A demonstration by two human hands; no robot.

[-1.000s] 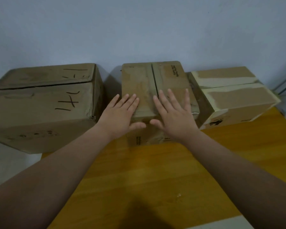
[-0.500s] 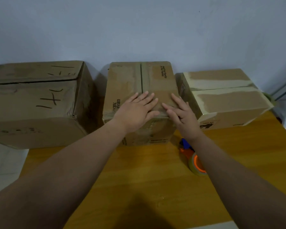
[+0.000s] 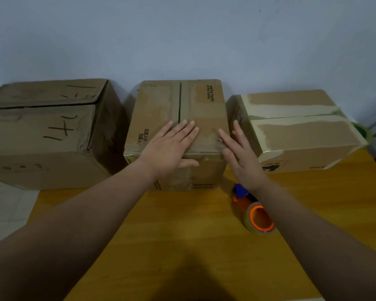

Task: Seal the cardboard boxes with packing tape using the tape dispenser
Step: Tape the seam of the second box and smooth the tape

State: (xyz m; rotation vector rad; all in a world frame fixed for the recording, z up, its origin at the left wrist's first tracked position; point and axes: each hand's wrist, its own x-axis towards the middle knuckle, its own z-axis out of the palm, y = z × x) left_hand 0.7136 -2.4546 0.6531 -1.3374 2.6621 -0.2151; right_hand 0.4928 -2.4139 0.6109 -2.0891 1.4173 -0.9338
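Pressing our left hand [image 3: 172, 148] flat on the middle box [image 3: 159, 105] of three, right hand [image 3: 242, 158] spread at its right edge; one dispenser [image 3: 255, 216] lies near, partly under our right forearm [image 3: 313, 235].

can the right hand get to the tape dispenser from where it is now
Probably yes. The right hand holds nothing, and the tape dispenser lies on the table right beneath its wrist, with nothing between them.
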